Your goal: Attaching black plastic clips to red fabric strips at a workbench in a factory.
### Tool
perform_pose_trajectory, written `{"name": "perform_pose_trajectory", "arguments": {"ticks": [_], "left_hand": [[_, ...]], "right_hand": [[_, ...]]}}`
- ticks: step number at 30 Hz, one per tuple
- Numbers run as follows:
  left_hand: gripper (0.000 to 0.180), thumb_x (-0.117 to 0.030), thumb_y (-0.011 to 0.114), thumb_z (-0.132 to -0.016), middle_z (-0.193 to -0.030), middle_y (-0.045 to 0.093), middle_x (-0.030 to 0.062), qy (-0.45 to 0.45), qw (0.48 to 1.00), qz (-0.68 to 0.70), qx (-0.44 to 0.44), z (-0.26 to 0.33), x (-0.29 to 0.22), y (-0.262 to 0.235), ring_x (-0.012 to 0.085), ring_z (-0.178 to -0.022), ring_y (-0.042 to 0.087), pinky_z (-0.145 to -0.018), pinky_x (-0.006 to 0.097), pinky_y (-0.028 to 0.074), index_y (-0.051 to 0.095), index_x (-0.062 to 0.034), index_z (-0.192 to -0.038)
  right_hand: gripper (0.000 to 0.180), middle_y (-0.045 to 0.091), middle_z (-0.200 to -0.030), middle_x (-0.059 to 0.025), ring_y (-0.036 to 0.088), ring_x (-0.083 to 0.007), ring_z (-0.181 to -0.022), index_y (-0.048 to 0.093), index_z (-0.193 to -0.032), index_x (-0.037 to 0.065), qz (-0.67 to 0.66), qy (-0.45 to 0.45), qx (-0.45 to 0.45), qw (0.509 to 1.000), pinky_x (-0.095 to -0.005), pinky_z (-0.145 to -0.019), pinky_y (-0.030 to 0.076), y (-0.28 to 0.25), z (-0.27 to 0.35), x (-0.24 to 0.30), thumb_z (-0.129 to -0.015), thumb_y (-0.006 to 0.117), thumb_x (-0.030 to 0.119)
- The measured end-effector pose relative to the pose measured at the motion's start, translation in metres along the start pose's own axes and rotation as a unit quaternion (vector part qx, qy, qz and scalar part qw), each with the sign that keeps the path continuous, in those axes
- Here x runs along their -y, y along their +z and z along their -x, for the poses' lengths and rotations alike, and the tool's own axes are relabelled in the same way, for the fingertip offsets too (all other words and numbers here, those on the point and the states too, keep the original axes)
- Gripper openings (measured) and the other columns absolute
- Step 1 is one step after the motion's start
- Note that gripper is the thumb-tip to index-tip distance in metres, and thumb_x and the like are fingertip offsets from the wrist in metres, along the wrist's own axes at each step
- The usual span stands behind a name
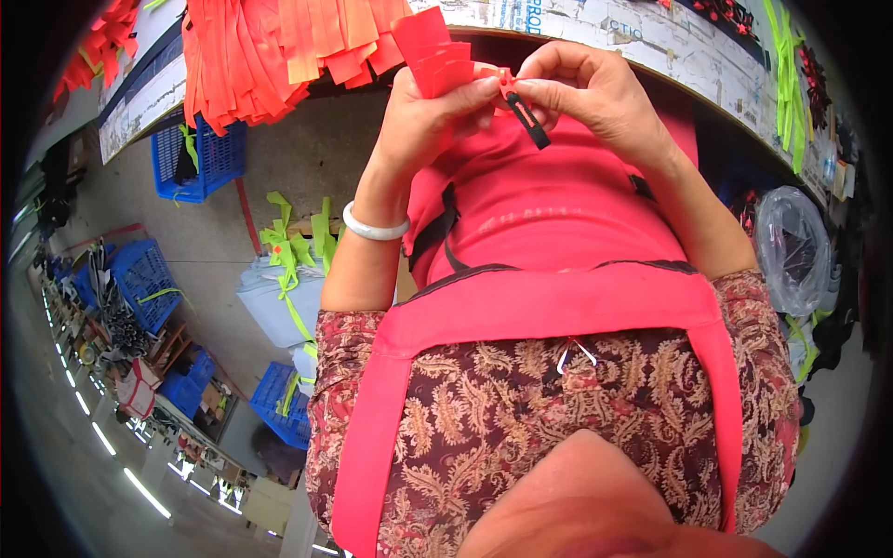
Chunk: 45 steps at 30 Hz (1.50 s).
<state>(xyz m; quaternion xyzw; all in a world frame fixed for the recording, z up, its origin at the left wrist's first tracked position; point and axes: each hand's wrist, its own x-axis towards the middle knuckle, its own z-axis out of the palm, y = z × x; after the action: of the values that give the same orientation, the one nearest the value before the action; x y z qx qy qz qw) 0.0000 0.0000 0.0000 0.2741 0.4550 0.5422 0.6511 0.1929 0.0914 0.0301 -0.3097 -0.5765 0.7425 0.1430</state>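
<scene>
Your left hand (430, 110), gripping flat orange-red fabric strips (435, 58), and right hand (593, 98) pinch a small red piece (505, 80) between them, its narrow black slotted strip (539, 138) slanting down-right, nearer the right.

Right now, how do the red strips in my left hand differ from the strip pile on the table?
The held red strips are a small bunch; the strip pile has many more. The held red strips are gripped in your left hand, while the strip pile hangs over the table's edge. Both are made up of flat, reddish strips.
</scene>
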Motion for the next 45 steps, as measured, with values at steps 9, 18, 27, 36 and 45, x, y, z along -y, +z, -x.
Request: {"name": "perform_pose_trajectory", "arguments": {"ticks": [9,18,27,36,45], "left_hand": [[0.017,-0.014,0.070,-0.086,-0.074,0.066,0.0035,-0.021,0.998,-0.053,0.019,0.000,-0.005,-0.003,0.0076,-0.058,0.057,-0.049,0.020,0.042,0.070,-0.0002,-0.096],[0.009,-0.002,0.069,-0.085,-0.078,0.067,0.0023,0.142,0.980,-0.135,-0.040,0.002,0.004,0.008,0.0067,-0.066,0.059,-0.059,0.021,0.047,0.071,-0.0007,-0.094],[0.013,0.004,0.067,-0.082,-0.082,0.066,0.0042,0.209,0.957,-0.198,-0.048,0.007,0.011,0.004,0.0096,-0.068,0.060,-0.060,0.021,0.048,0.069,-0.0001,-0.094],[0.017,0.003,0.067,-0.083,-0.083,0.066,0.0016,0.218,0.961,-0.170,-0.026,0.006,0.018,-0.001,0.0067,-0.070,0.059,-0.059,0.021,0.048,0.069,-0.0009,-0.099],[0.013,0.005,0.062,-0.083,-0.080,0.064,0.0045,0.171,0.960,-0.220,0.003,0.003,0.018,-0.004,0.0105,-0.073,0.060,-0.065,0.022,0.047,0.068,0.0021,-0.095]], "right_hand": [[0.020,0.065,-0.080,-0.0054,0.062,-0.0090,-0.068,0.065,-0.096,-0.002,0.029,0.024,0.024,0.999,-0.0227,-0.066,0.053,-0.003,-0.003,0.004,-0.091,0.065,0.018],[0.014,0.065,-0.089,-0.0032,0.063,-0.0090,-0.079,0.065,-0.098,0.000,0.009,-0.146,-0.084,0.986,-0.0218,-0.072,0.053,0.014,-0.006,-0.021,-0.090,0.065,0.012],[0.017,0.063,-0.089,-0.0054,0.061,-0.0121,-0.076,0.065,-0.095,0.001,0.254,-0.281,-0.064,0.923,-0.0238,-0.067,0.049,0.016,-0.009,-0.011,-0.081,0.073,0.006],[0.016,0.064,-0.085,-0.0079,0.062,-0.0160,-0.076,0.066,-0.093,0.000,0.246,-0.327,-0.092,0.908,-0.0250,-0.068,0.050,0.021,-0.012,-0.017,-0.079,0.073,0.003],[0.014,0.063,-0.084,-0.0079,0.062,-0.0147,-0.077,0.066,-0.093,-0.001,0.221,-0.264,-0.088,0.935,-0.0249,-0.069,0.050,0.020,-0.008,-0.016,-0.081,0.071,0.003]]}}
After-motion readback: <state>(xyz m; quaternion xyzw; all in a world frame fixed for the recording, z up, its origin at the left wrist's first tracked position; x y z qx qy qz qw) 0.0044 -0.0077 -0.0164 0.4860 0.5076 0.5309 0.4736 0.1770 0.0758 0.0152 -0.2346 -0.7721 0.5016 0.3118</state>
